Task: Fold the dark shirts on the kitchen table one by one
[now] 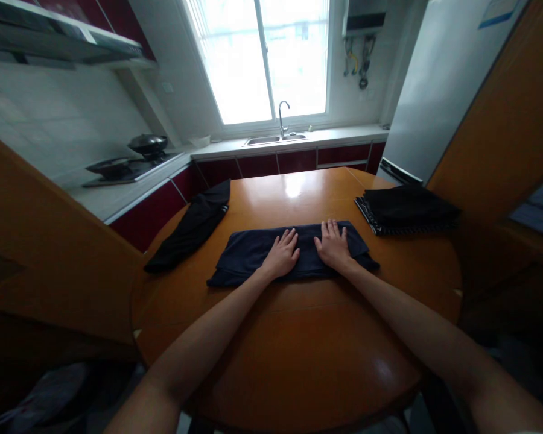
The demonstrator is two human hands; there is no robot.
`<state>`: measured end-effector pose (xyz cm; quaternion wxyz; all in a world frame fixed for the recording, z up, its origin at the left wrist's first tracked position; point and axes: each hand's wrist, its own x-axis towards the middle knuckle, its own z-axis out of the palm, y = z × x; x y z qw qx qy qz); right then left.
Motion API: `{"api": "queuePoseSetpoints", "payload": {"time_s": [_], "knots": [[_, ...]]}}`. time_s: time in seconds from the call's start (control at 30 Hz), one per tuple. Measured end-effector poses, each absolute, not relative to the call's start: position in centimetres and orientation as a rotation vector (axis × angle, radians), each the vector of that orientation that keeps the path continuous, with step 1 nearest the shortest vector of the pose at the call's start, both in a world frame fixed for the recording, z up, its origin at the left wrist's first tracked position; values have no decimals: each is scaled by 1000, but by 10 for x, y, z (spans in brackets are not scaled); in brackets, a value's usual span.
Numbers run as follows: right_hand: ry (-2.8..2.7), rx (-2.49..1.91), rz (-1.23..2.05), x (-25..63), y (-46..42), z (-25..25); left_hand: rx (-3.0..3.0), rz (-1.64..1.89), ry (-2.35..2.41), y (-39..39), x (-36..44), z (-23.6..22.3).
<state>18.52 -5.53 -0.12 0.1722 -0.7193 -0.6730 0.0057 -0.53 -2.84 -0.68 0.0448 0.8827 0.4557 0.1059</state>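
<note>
A folded dark navy garment [244, 253] lies flat across the middle of the wooden table, its long side running left to right. My left hand [282, 253] rests palm down near its centre, fingers stretched out and pointing away from me. On the right part of the same cloth lies my right hand [333, 245], also flat with the fingers extended. Neither hand grips the fabric. What kind of garment it is cannot be told from its folds.
The round-ended wooden table [294, 343] carries a black garment [192, 226] at the left and a folded black stack of cloth [411, 208] at the right. Beyond are a sink [265, 140], a stove with pans [148, 143] and a fridge [447, 78].
</note>
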Motion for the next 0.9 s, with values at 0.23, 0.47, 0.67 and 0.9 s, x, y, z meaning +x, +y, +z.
{"api": "queuePoseSetpoints", "payload": {"time_s": [0.23,0.47,0.67,0.9], "knots": [[-2130,-1805,127,174,-59,-1,2675,331,1388,-29,-5,-5],[-2144,-1901,221,181,-52,-12,2670,317,1384,-34,-2,-2],[-2032,-2077,224,196,-43,-15,2672,331,1381,-32,-4,-5],[-1801,-2249,250,242,-26,-16,2660,348,1370,-29,-5,-8]]}}
